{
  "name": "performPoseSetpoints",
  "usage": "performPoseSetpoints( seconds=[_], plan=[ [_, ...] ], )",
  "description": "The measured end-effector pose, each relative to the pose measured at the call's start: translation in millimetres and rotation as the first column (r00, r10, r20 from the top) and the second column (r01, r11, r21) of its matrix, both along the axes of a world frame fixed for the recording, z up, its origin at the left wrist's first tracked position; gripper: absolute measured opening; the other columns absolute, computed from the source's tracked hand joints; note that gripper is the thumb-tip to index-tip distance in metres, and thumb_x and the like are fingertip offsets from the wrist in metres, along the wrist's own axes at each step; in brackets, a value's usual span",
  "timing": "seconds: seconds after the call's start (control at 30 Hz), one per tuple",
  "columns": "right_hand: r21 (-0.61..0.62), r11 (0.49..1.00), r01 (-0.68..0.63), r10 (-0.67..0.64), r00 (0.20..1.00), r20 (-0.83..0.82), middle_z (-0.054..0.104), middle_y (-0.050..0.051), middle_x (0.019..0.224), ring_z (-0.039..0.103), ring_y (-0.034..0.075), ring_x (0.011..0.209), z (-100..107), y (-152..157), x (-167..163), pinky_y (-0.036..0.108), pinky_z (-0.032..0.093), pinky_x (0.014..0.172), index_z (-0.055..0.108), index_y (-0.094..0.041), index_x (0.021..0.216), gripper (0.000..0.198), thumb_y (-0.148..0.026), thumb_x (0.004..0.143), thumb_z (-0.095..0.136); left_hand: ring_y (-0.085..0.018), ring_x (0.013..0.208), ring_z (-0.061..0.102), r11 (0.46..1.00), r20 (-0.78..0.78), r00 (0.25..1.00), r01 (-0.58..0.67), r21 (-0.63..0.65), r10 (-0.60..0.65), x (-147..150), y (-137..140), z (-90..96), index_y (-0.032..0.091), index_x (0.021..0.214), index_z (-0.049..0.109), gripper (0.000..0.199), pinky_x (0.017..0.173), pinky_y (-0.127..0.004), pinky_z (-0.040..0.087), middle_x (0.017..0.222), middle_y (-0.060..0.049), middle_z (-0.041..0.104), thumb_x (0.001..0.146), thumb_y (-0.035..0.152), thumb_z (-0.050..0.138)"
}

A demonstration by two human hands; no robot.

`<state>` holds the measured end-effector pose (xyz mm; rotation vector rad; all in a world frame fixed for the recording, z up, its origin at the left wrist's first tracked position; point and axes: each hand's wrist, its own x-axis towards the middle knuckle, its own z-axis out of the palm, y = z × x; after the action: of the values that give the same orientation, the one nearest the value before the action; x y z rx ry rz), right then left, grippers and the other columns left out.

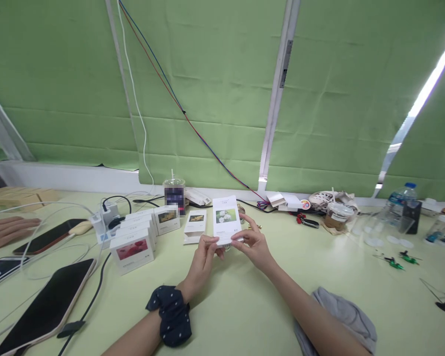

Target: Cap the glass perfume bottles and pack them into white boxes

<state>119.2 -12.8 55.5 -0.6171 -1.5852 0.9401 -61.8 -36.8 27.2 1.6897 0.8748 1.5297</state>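
Note:
Between my two hands is a white cardboard box [227, 221] with a white-flower picture, tilted up toward me above the table. My left hand [204, 255] pinches its lower left corner; a dark dotted scrunchie [170, 316] is round that wrist. At the lower right corner, my right hand [255, 244] grips the box with thumb and fingers. Just left of it, a smaller white box [195, 225] with a yellow-flower picture lies on the table. Further left stand several similar white boxes in a row, the front box [132, 251] bearing a red picture.
On the left lie a tablet [48, 306], phones, cables and another person's hand [9, 232]. A drink cup [174, 195] stands at the back. To the right are a lidded tub [337, 216], a water bottle [402, 200], small green parts [395, 263] and a grey cloth [341, 316].

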Motion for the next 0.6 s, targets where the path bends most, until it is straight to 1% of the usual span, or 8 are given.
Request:
performPoseSetpoints(
  seconds=[0.13, 0.23, 0.37, 0.43, 0.5, 0.57, 0.6],
  plan=[
    [0.034, 0.999, -0.003, 0.003, 1.000, -0.003, 0.028, 0.005, 0.145, 0.056, 0.027, 0.112, -1.4, -1.7, -1.5, 0.035, 0.056, 0.078, 0.071, -0.023, 0.080, 0.018, -0.036, 0.069, 0.077, -0.016, 0.070, 0.061, 0.999, 0.006, 0.999, 0.032, 0.000, -0.032, -0.3, 0.0, -0.2, 0.021, 0.100, 0.043, 0.025, 0.074, -0.035, 0.045, 0.078, 0.000, 0.061, 0.092, 0.045, 0.043],
    [0.040, 0.999, 0.010, -0.010, 1.000, 0.009, 0.027, 0.005, 0.144, 0.055, 0.027, 0.114, -2.4, -2.6, -3.0, 0.035, 0.056, 0.079, 0.071, -0.023, 0.078, 0.015, -0.034, 0.070, 0.077, -0.015, 0.071, 0.060, 0.998, 0.027, 0.998, 0.058, -0.032, -0.057, 0.2, -1.1, 2.9, 0.022, 0.096, 0.042, 0.022, 0.072, -0.032, 0.044, 0.076, 0.001, 0.061, 0.091, 0.042, 0.049],
    [0.054, 0.998, 0.029, -0.030, 0.999, 0.024, 0.027, 0.005, 0.144, 0.052, 0.028, 0.117, -3.3, -2.1, -3.5, 0.034, 0.055, 0.076, 0.071, -0.023, 0.077, 0.014, -0.033, 0.070, 0.076, -0.015, 0.069, 0.060, 0.997, 0.038, 0.999, 0.040, -0.065, -0.037, 1.4, -1.9, 7.4, 0.022, 0.089, 0.043, 0.023, 0.070, -0.030, 0.043, 0.073, 0.002, 0.060, 0.087, 0.041, 0.055],
    [0.064, 0.997, 0.039, -0.042, 0.998, 0.049, 0.029, 0.006, 0.144, 0.052, 0.028, 0.116, -2.3, -2.3, -2.9, 0.033, 0.054, 0.074, 0.070, -0.023, 0.076, 0.016, -0.036, 0.070, 0.076, -0.015, 0.069, 0.060, 0.996, 0.046, 0.998, 0.045, -0.074, -0.042, 2.4, -2.3, 9.6, 0.022, 0.089, 0.041, 0.024, 0.070, -0.030, 0.044, 0.072, 0.002, 0.060, 0.086, 0.041, 0.057],
    [0.072, 0.997, 0.031, -0.037, 0.996, 0.078, 0.032, 0.006, 0.143, 0.054, 0.028, 0.113, -0.2, -2.5, -2.3, 0.034, 0.052, 0.075, 0.069, -0.023, 0.078, 0.020, -0.041, 0.074, 0.072, -0.014, 0.070, 0.060, 0.994, 0.086, 0.995, 0.060, -0.095, -0.052, 3.4, -2.7, 11.9, 0.024, 0.097, 0.037, 0.029, 0.070, -0.030, 0.046, 0.078, 0.002, 0.063, 0.084, 0.039, 0.059],
    [0.059, 0.998, 0.020, -0.022, 0.999, 0.036, 0.038, 0.007, 0.139, 0.056, 0.025, 0.109, 2.3, -0.9, -1.1, 0.035, 0.051, 0.079, 0.065, -0.025, 0.094, 0.027, -0.049, 0.082, 0.060, -0.014, 0.070, 0.062, 0.988, 0.144, 0.987, 0.086, -0.128, -0.067, 4.5, -2.9, 14.0, 0.027, 0.111, 0.030, 0.045, 0.071, -0.031, 0.048, 0.089, 0.000, 0.067, 0.081, 0.036, 0.063],
    [0.048, 0.998, 0.030, -0.030, 0.999, -0.015, 0.042, 0.008, 0.136, 0.058, 0.024, 0.105, 3.1, 1.4, 0.1, 0.036, 0.050, 0.081, 0.060, -0.027, 0.105, 0.031, -0.051, 0.086, 0.052, -0.014, 0.071, 0.063, 0.983, 0.164, 0.983, 0.104, -0.151, -0.079, 5.1, -2.8, 14.5, 0.029, 0.118, 0.025, 0.055, 0.072, -0.033, 0.050, 0.095, -0.002, 0.068, 0.080, 0.035, 0.065]
  ],
)
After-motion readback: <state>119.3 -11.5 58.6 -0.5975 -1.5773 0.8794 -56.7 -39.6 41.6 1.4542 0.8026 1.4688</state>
